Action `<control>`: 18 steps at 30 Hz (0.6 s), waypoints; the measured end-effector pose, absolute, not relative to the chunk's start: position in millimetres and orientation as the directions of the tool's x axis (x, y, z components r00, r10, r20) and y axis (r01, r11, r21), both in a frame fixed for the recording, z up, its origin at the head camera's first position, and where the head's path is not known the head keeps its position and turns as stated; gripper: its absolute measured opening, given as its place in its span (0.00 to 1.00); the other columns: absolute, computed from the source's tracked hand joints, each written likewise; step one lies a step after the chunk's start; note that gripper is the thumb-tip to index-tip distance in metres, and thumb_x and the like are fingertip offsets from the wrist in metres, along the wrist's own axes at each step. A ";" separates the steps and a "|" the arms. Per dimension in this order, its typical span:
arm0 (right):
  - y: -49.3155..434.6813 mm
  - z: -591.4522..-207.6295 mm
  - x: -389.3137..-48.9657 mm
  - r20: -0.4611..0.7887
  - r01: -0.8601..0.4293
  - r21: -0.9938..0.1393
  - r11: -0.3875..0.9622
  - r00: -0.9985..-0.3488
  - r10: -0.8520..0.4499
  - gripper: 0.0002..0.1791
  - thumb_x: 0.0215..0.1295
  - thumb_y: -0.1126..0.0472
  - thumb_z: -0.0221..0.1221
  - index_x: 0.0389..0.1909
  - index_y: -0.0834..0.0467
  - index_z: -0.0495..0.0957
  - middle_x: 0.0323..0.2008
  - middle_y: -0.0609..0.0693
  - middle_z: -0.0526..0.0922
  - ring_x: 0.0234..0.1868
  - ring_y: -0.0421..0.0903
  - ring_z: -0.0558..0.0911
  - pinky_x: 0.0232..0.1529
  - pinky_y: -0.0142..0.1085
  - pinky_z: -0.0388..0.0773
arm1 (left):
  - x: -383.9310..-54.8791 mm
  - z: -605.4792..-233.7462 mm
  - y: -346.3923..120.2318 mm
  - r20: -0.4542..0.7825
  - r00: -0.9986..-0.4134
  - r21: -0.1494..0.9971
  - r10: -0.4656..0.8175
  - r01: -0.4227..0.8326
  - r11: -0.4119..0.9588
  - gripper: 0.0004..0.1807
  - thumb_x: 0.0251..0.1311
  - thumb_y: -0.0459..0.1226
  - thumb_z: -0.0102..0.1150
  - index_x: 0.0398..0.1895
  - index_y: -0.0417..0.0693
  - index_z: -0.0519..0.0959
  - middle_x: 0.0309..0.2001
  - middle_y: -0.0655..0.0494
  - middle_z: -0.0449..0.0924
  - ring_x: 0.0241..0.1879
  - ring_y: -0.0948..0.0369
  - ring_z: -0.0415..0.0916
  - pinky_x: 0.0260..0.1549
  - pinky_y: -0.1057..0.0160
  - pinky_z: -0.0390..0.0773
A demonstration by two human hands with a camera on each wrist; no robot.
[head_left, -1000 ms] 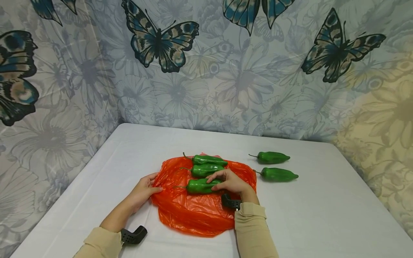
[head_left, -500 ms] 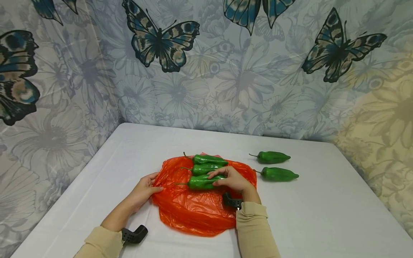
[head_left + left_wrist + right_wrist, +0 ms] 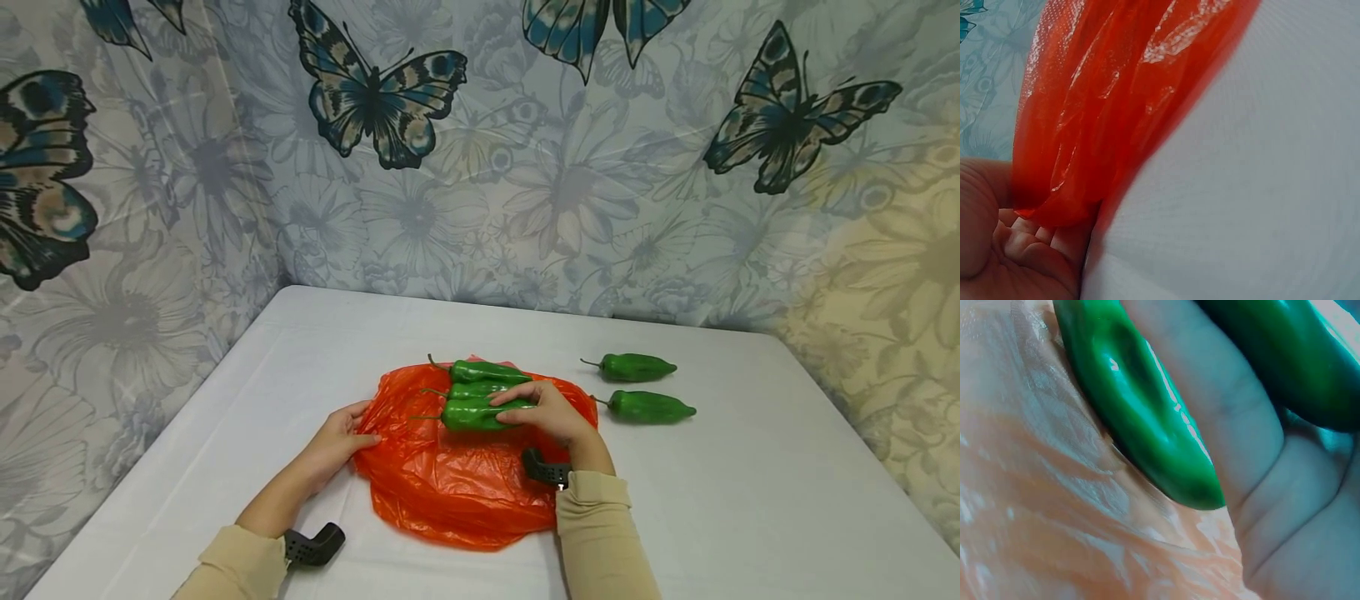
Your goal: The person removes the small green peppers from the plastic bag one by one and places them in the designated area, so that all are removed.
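An orange-red plastic bag [image 3: 465,492] lies spread on the table. My left hand [image 3: 333,442] pinches its left edge, and the left wrist view shows the film [image 3: 1104,94] between thumb and fingers. Three green peppers rest on the bag, stems to the left: a far pepper [image 3: 487,371], a middle pepper [image 3: 467,390] and a near pepper [image 3: 472,414]. With thumb and fingers my right hand [image 3: 555,417] grips the near one by its right end, close against the middle pepper. That tip is partly covered by the hand.
Right of the bag lie two more green peppers, one farther back [image 3: 637,367] and one nearer [image 3: 651,407]. A white cloth covers the table [image 3: 750,500]. Behind it hangs a butterfly-patterned backdrop [image 3: 570,192]. Black wrist mounts [image 3: 315,546] are worn on both arms.
My right hand has moved the near pepper away from me, up against the middle one, closing the gap between them. The left hand has stayed at the bag's edge.
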State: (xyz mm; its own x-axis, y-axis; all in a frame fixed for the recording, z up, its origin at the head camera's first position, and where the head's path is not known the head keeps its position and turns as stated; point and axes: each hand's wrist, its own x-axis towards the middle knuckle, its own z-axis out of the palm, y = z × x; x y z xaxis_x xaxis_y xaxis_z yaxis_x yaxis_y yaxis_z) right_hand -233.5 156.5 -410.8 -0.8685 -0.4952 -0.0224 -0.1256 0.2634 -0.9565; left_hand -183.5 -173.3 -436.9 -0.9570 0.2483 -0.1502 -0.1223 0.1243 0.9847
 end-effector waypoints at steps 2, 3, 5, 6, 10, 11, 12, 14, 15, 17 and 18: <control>158.8 -409.2 -232.7 -0.030 -0.111 -0.958 0.265 -0.879 -0.476 0.17 0.51 0.61 0.67 0.42 0.64 0.82 0.50 0.54 0.82 0.58 0.48 0.73 0.52 0.32 0.74 | -183.6 -437.0 -173.0 -0.152 -0.958 0.984 0.245 -0.124 0.127 0.34 0.59 0.26 0.50 0.68 0.29 0.52 0.65 0.32 0.61 0.49 0.61 0.76 0.44 0.67 0.80; 160.1 -408.0 -232.0 -0.030 -0.109 -0.959 0.262 -0.879 -0.475 0.17 0.50 0.61 0.67 0.42 0.65 0.82 0.50 0.54 0.82 0.58 0.49 0.73 0.52 0.34 0.74 | -183.8 -437.0 -173.0 -0.153 -0.958 0.984 0.243 -0.124 0.129 0.34 0.59 0.26 0.50 0.68 0.29 0.52 0.65 0.32 0.61 0.50 0.60 0.76 0.44 0.67 0.80; 162.7 -406.1 -230.7 -0.033 -0.102 -0.961 0.257 -0.881 -0.472 0.18 0.50 0.61 0.67 0.42 0.65 0.82 0.51 0.56 0.81 0.59 0.51 0.72 0.53 0.35 0.74 | -184.0 -437.1 -173.1 -0.154 -0.958 0.984 0.242 -0.125 0.130 0.34 0.59 0.25 0.50 0.68 0.29 0.52 0.65 0.32 0.61 0.50 0.60 0.75 0.44 0.67 0.80; 164.1 -405.3 -230.2 -0.030 -0.104 -0.962 0.253 -0.880 -0.474 0.18 0.51 0.61 0.67 0.43 0.66 0.82 0.52 0.57 0.81 0.59 0.52 0.72 0.53 0.35 0.75 | -184.3 -437.2 -173.3 -0.155 -0.958 0.983 0.239 -0.127 0.130 0.34 0.59 0.25 0.50 0.68 0.30 0.52 0.65 0.32 0.61 0.50 0.60 0.75 0.44 0.67 0.80; 169.2 -403.3 -230.1 -0.013 -0.127 -0.958 0.258 -0.876 -0.482 0.18 0.52 0.61 0.66 0.43 0.66 0.81 0.52 0.58 0.80 0.59 0.52 0.73 0.53 0.34 0.75 | -184.7 -437.4 -173.7 -0.148 -0.960 0.984 0.239 -0.119 0.129 0.34 0.58 0.25 0.50 0.68 0.29 0.52 0.64 0.31 0.62 0.48 0.61 0.76 0.43 0.67 0.80; 170.2 -402.9 -230.4 -0.011 -0.131 -0.957 0.257 -0.874 -0.485 0.18 0.52 0.61 0.66 0.44 0.66 0.81 0.52 0.58 0.80 0.58 0.50 0.74 0.52 0.34 0.75 | -184.8 -437.5 -173.8 -0.145 -0.960 0.985 0.240 -0.117 0.130 0.34 0.58 0.25 0.50 0.68 0.29 0.53 0.64 0.31 0.62 0.48 0.61 0.77 0.43 0.67 0.80; 171.1 -402.6 -230.7 -0.009 -0.133 -0.958 0.255 -0.872 -0.489 0.18 0.52 0.61 0.66 0.44 0.66 0.81 0.52 0.58 0.80 0.57 0.48 0.74 0.51 0.33 0.75 | -184.8 -437.6 -173.9 -0.144 -0.960 0.985 0.240 -0.115 0.130 0.34 0.58 0.25 0.50 0.68 0.29 0.53 0.64 0.31 0.63 0.47 0.62 0.77 0.43 0.67 0.81; 172.2 -400.9 -230.4 -0.010 -0.128 -0.961 0.244 -0.869 -0.495 0.18 0.52 0.61 0.66 0.44 0.66 0.82 0.52 0.57 0.81 0.55 0.45 0.75 0.50 0.32 0.76 | -184.7 -437.8 -174.2 -0.143 -0.960 0.985 0.240 -0.115 0.129 0.34 0.58 0.25 0.50 0.68 0.29 0.53 0.63 0.31 0.63 0.46 0.62 0.78 0.42 0.67 0.81; 172.7 -399.8 -230.1 -0.011 -0.123 -0.964 0.235 -0.867 -0.498 0.18 0.51 0.61 0.66 0.43 0.66 0.82 0.51 0.57 0.81 0.54 0.43 0.75 0.49 0.32 0.76 | -184.5 -437.8 -174.3 -0.142 -0.961 0.985 0.239 -0.114 0.130 0.34 0.58 0.25 0.50 0.68 0.29 0.53 0.63 0.31 0.63 0.45 0.63 0.78 0.42 0.67 0.81; 173.9 -397.6 -229.6 -0.009 -0.115 -0.970 0.214 -0.863 -0.505 0.17 0.51 0.62 0.66 0.43 0.65 0.82 0.51 0.55 0.81 0.52 0.41 0.76 0.47 0.32 0.78 | -184.3 -438.1 -174.6 -0.143 -0.960 0.985 0.239 -0.115 0.129 0.34 0.58 0.25 0.50 0.68 0.30 0.53 0.63 0.31 0.63 0.43 0.64 0.78 0.41 0.67 0.81; 174.5 -396.3 -229.2 -0.006 -0.114 -0.972 0.206 -0.863 -0.506 0.16 0.52 0.62 0.66 0.43 0.64 0.83 0.50 0.54 0.82 0.51 0.40 0.76 0.46 0.32 0.78 | -184.2 -438.1 -174.7 -0.144 -0.960 0.985 0.239 -0.115 0.130 0.34 0.58 0.25 0.50 0.68 0.30 0.53 0.63 0.31 0.64 0.42 0.64 0.79 0.41 0.67 0.81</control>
